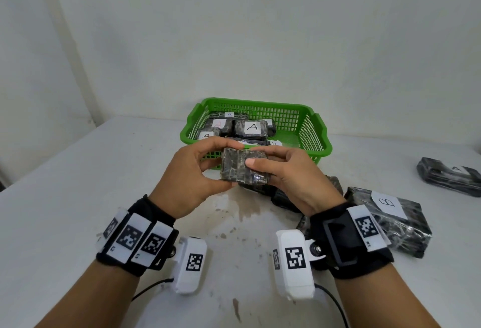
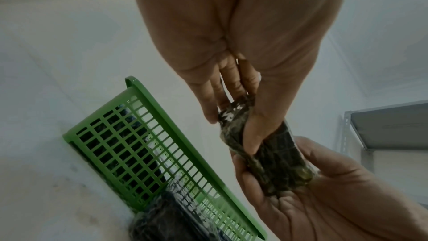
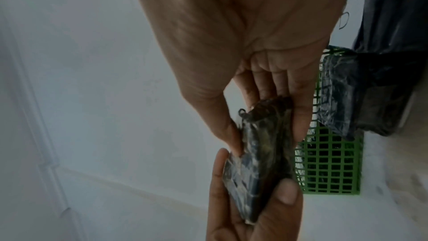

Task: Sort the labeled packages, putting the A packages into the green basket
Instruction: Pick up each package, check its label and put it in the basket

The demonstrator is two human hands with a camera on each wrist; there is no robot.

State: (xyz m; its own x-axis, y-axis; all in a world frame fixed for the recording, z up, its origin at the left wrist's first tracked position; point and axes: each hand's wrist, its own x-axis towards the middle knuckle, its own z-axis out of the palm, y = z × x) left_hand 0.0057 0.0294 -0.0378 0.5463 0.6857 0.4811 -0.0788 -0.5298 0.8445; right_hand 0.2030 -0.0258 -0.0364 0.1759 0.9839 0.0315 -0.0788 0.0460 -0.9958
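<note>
Both hands, left hand (image 1: pixel 191 171) and right hand (image 1: pixel 292 174), grip one dark package (image 1: pixel 243 169) above the table (image 1: pixel 78 184), just before the green basket (image 1: pixel 316 129).

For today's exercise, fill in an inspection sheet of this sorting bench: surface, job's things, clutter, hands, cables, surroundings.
Surface: white table, stained near the middle.
Job's things: green basket holding A packages; B package and another A package on the table; held package, no label showing.
Clutter: nothing seen.
Hands: left hand and right hand both grip the held package.
Cables: black cable from the wrist cameras.
Surroundings: plain white wall.
</note>
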